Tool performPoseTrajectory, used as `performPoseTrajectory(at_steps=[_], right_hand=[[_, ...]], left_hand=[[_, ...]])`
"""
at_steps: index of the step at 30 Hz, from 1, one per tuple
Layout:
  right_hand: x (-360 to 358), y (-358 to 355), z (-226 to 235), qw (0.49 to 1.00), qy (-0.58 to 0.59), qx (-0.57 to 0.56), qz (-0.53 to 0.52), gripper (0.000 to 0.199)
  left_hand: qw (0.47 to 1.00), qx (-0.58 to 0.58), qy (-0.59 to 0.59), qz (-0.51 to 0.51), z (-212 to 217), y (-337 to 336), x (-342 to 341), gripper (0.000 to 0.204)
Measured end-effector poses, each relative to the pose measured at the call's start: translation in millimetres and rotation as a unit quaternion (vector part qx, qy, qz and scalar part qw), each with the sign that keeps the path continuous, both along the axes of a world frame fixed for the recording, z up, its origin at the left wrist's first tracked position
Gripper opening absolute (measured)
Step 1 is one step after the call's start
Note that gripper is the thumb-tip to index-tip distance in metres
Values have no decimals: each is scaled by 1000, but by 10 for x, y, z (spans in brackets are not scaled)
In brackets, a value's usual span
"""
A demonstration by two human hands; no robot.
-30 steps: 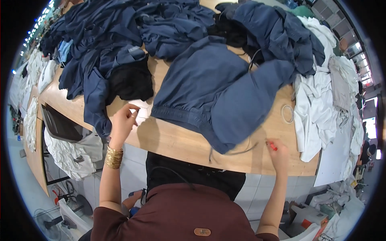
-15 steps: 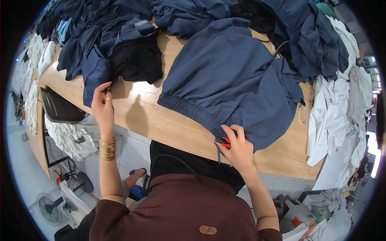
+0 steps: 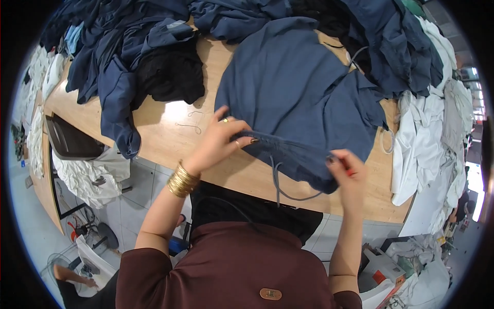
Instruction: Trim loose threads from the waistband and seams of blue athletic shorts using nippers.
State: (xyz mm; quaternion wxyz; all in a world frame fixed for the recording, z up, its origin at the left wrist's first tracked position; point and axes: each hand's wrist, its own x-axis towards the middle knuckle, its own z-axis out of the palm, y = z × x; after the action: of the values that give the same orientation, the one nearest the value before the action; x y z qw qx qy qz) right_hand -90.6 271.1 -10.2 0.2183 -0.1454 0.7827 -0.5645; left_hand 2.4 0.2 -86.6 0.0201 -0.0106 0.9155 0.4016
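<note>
A dark blue pair of drawstring shorts [image 3: 283, 85] lies across the table, its gathered waistband [image 3: 290, 149] toward me. My left hand [image 3: 220, 140] is closed on the left end of the waistband, between thumb and fingers. At the other end my right hand [image 3: 351, 172] grips the band, a little smeared by motion. Tucked in the same hand is a small red-handled tool, likely thread snips [image 3: 351, 170], mostly hidden by the fingers. Between the hands the band is drawn out taut. A grey-blue drawstring [image 3: 276, 180] hangs from it in a loop over the table's near edge.
Piles of dark blue garments [image 3: 116, 67] and a black cloth [image 3: 172, 77] cover the far side. Loose threads [image 3: 195, 126] lie on the wooden table [image 3: 159, 136]. White cloth [image 3: 411, 149] drapes at right. A dark bin [image 3: 72, 139] stands at left.
My left hand has left the blue garment at far left and come right to hold the waistband. My right hand has moved right and slightly up. The band is stretched and the drawstring hangs out.
</note>
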Motion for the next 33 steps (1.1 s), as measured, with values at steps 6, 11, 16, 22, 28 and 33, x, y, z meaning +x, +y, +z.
performPoseTrajectory(at_steps=[6,11,16,22,28,33], right_hand=[[-103,306,221,977,-51,-118,-170,5],[-111,364,306,970,-50,-152,-185,6],[-119,459,308,969,-47,-152,-190,6],[-55,382,367,974,-20,-125,-190,5],[-34,126,409,991,-23,-100,-81,8],[-18,235,418,985,17,-124,-117,7]], left_hand=[[935,351,-52,-6,515,-84,-156,30],[936,346,-54,18,558,-72,-134,31],[927,372,-46,29,601,-46,-87,30],[939,338,-66,-3,655,-35,-107,25],[916,341,-40,-207,567,577,-351,34],[874,449,-80,-166,651,718,-374,22]])
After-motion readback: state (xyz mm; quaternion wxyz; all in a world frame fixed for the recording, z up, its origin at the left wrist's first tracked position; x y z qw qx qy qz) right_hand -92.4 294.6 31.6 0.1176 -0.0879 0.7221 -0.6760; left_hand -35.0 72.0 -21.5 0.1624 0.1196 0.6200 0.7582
